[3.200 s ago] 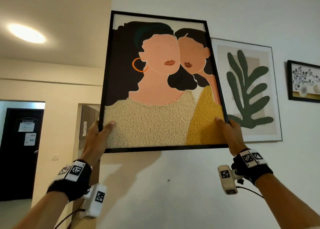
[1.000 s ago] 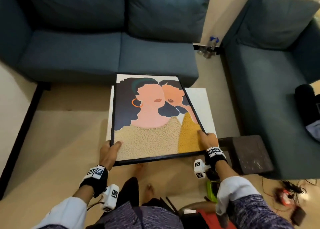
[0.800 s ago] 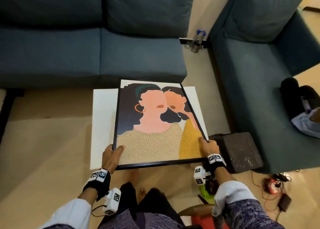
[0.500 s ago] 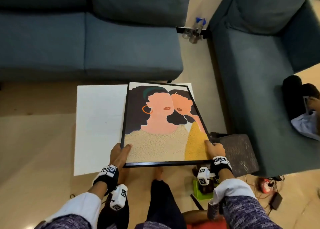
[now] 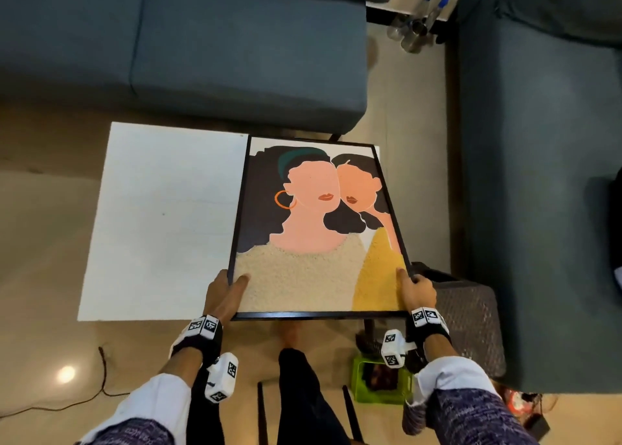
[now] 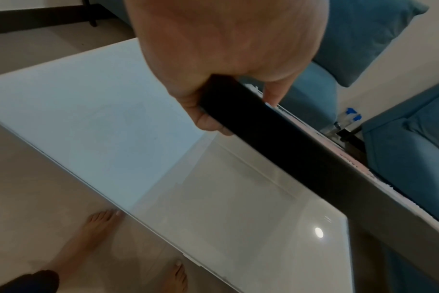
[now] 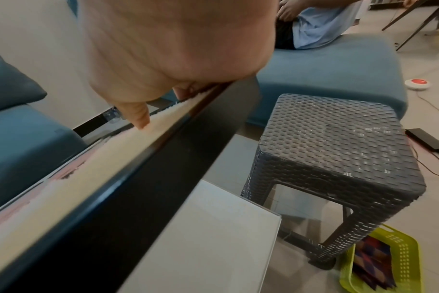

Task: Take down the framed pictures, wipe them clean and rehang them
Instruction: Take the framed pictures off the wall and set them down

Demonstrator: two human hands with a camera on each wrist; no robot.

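Note:
A black-framed picture [image 5: 319,229] of two faces with a textured cream and yellow lower half hangs face up over the right part of a white low table [image 5: 161,222]. My left hand [image 5: 226,290] grips its lower left corner, thumb on the front. My right hand [image 5: 413,284] grips the lower right corner the same way. In the left wrist view the black frame edge [image 6: 301,158] runs out from under my left hand [image 6: 221,59] above the glossy table top [image 6: 113,119]. In the right wrist view the frame edge [image 7: 143,178] sits under my right hand [image 7: 163,49].
Two dark blue sofas [image 5: 202,40] [image 5: 545,175] stand behind and to the right. A dark woven stool [image 5: 471,323] sits by the table's right end, a green basket [image 5: 380,384] below it. Bottles [image 5: 417,24] stand in the corner. Another person [image 7: 321,25] sits on the right sofa.
The picture came off the wall and was carried down over the white table. In the last second it shifted toward the table's right part. Both hands kept their grip.

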